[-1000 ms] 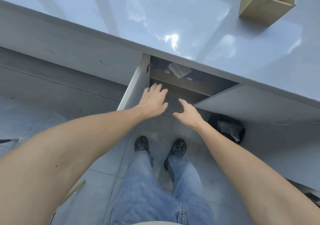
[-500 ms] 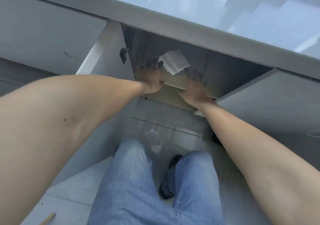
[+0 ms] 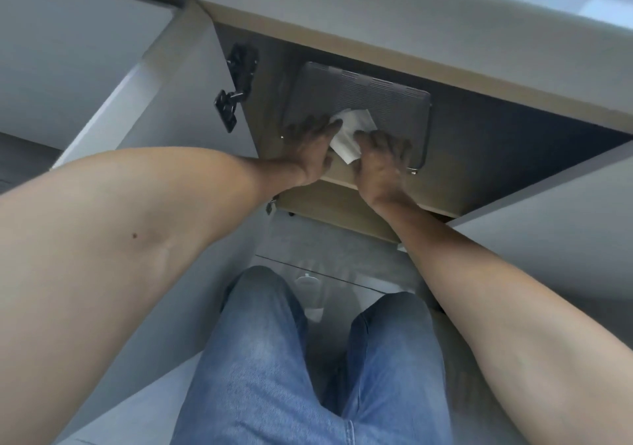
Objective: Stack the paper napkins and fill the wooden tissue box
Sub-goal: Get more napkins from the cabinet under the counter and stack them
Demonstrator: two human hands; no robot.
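Both hands reach into the open cabinet under the pale grey worktop. The left hand lies flat, palm down, its fingers spread and nearly straight; the tip of the forefinger touches the left edge of the white folded paper napkin. The right hand is also palm down, its fingers loosely splayed and slightly bent, the thumb side pressing on the napkin's right lower part. Neither hand is closed around anything; whether the right thumb pinches the napkin from beneath cannot be told.

The napkin sits between the two hands, on the near part of a flat dark grey rectangular case with ribbed vents, which lies on the light wooden shelf inside the cabinet. The napkin lies skewed, its long axis running from upper left to lower right, one corner pointing toward the person past the case's near edge.

The grey cabinet door stands open at left, a black metal hinge on its inner side. Blue denim jeans fill the lower view.
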